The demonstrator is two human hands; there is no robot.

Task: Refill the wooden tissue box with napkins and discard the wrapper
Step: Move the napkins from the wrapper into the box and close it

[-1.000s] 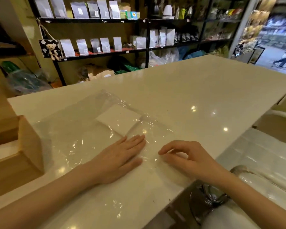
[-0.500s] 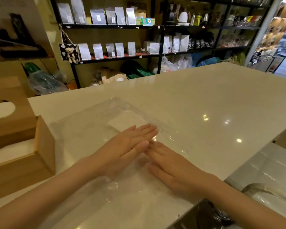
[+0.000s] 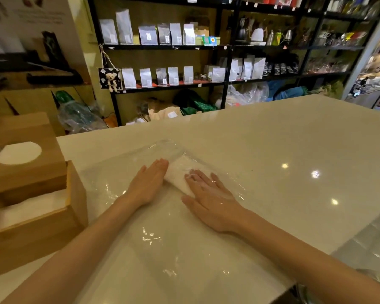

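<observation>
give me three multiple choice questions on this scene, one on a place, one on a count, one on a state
1. Where is the open wooden tissue box?
A. on the dark shelves
B. at the left end of the white counter
C. under the right hand

2. How many hands press the clear plastic wrapper?
A. none
B. one
C. two

3. How does the wrapper lie?
A. spread flat
B. balled up
C. inside the box

Key: 1 B, the box stands at the counter's left end. 2 C, the left hand and right hand both lie flat on it. 3 A, it is laid out with a white napkin on it.
</observation>
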